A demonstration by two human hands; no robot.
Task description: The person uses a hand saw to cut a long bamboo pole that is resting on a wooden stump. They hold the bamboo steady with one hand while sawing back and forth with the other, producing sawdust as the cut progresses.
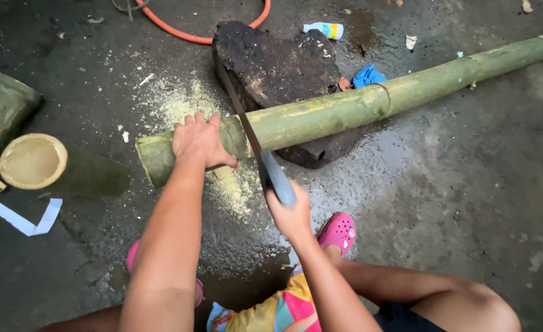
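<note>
On wet concrete, a long green bamboo pole [345,107] lies across a dark wood block [277,74], its far end cut off by the frame's right edge. Left hand [200,141] presses down on the pole near its cut end, fingers wrapped over the top. Right hand [291,212] is closed round the grey handle of a saw [250,132], whose blade sits across the pole; its teeth are too fine to make out. Sawdust [234,184] lies beneath.

The left hand [200,140] presses down on a long green bamboo pole [357,106] lying across a dark wooden block [277,67], while the right hand [291,215] grips a saw [247,123] set across the pole on wet concrete floor [456,203].
</note>
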